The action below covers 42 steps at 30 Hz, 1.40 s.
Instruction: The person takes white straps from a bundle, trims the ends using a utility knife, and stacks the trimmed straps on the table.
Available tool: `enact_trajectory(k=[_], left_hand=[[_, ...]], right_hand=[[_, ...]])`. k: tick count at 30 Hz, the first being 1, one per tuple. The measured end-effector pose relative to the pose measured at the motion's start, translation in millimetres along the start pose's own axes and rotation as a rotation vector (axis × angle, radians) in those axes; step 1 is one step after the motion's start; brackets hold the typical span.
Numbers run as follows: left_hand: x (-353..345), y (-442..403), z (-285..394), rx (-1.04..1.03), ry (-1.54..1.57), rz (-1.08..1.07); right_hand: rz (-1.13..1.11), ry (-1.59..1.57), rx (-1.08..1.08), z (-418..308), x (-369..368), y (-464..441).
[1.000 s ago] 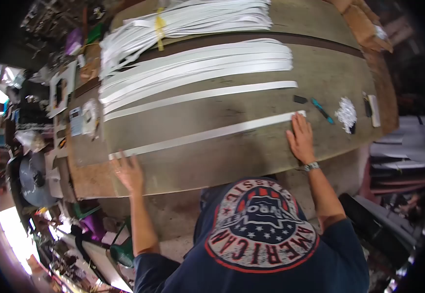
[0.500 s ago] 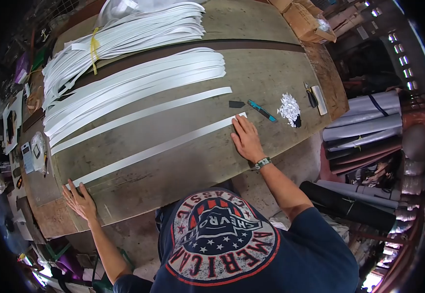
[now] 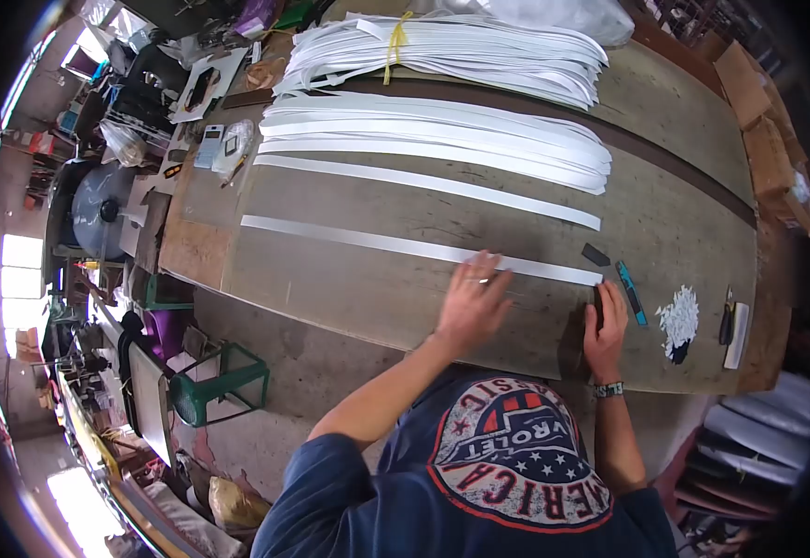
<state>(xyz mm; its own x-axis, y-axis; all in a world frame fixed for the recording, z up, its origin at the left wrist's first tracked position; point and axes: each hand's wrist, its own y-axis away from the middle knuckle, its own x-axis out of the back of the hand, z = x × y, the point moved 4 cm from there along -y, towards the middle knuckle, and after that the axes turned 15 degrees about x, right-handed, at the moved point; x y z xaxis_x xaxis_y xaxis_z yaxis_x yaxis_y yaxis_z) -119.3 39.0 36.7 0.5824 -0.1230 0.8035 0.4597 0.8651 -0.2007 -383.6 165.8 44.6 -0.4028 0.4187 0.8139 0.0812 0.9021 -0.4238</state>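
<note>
A long white strip [image 3: 358, 243] lies flat across the near part of the work table [image 3: 349, 293]. My left hand [image 3: 473, 302], slightly blurred, is over the strip right of its middle, fingers stretched and apart; whether it presses down I cannot tell. At the strip's right end rest the fingertips of my right hand [image 3: 606, 330], thumb held apart. Beyond lies a second white strip [image 3: 423, 186], roughly parallel. Just past my right hand are a small dark flat piece [image 3: 595, 254] and a teal box cutter [image 3: 630, 293].
Behind are a pile of white strips [image 3: 433, 135] and another bundle [image 3: 479, 60] with a yellow tie. White scraps [image 3: 678, 321], a dark-handled tool [image 3: 727, 321] and a pale bar [image 3: 738, 337] lie right. Cardboard boxes [image 3: 758, 139] stand far right; a green stool [image 3: 219, 383] is left.
My left hand has left the strip's left end and come right, close to my right hand. My right hand stays at the strip's right end. The view has swung left.
</note>
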Motion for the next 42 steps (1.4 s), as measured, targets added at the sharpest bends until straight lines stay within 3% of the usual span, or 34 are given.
enact_trajectory(k=[5,10,13,15,17,18,19,20,23,24,27,28,30,34,37,38,41,42], left_hand=[[-72.8,-38.5,71.5,-0.001,-0.121,-0.084],[-79.7,-61.5,76.2,0.047,-0.16,-0.213],[-80.5,-72.1,80.8,0.103,-0.211,-0.362],[-70.3,-70.8,99.4,0.231,0.089,-0.466],[-40.7,-86.9,144.6,0.011,0.376,-0.39],[-14.8,-97.2,176.7,0.067,0.583,-0.44],[-2.1,-106.2,200.3,-0.052,0.691,-0.296],[50.3,-119.8,230.0,-0.104,0.754,-0.327],[131.6,-159.1,239.1,-0.127,1.018,0.004],[158.6,-175.9,221.5,-0.11,1.042,0.199],[272.0,-201.3,106.3,0.086,0.739,0.46],[300.8,-199.7,69.1,0.264,0.942,0.446],[334.1,-201.6,-80.5,0.271,1.277,0.501],[319.7,-115.2,-372.5,0.658,1.222,0.662],[262.5,-70.4,-451.7,0.763,1.171,0.531],[249.4,-61.1,-466.5,0.791,1.187,0.526],[225.5,-39.4,-478.9,1.087,1.059,0.637],[225.1,-28.0,-502.5,1.154,0.941,0.728]], right_hand=[[0.077,-0.168,-0.024,14.7,15.8,24.1],[0.114,-0.241,0.04,5.4,35.9,16.8],[0.013,-0.395,-0.115,15.9,30.9,26.3],[-0.003,-0.534,-0.262,7.8,30.4,24.9],[-0.075,-0.819,-0.426,-5.3,23.1,21.5],[-0.015,-0.872,-0.332,-26.0,26.9,2.9],[0.043,-0.925,-0.241,-55.6,31.5,-17.4],[0.043,-0.988,-0.206,-67.0,31.0,-26.7],[0.02,-1.13,-0.196,-80.3,36.8,-60.8],[0.06,-1.142,-0.203,-87.1,43.9,-78.2],[-0.014,-1.114,-0.251,-94.1,62.6,-94.6],[-0.086,-1.043,-0.244,-95.5,68.6,-96.5],[-0.234,-0.863,-0.256,-87.2,73.3,-97.7],[-0.282,-0.447,-0.079,-57.1,52.6,-101.6],[-0.352,-0.226,-0.061,-35.9,17.4,-112.1],[-0.41,-0.239,-0.176,-35.2,6.8,-117.5],[-0.331,-0.001,0.04,-10.4,-40.3,-101.2],[-0.319,0.053,0.022,-17.3,-43.3,-96.8]])
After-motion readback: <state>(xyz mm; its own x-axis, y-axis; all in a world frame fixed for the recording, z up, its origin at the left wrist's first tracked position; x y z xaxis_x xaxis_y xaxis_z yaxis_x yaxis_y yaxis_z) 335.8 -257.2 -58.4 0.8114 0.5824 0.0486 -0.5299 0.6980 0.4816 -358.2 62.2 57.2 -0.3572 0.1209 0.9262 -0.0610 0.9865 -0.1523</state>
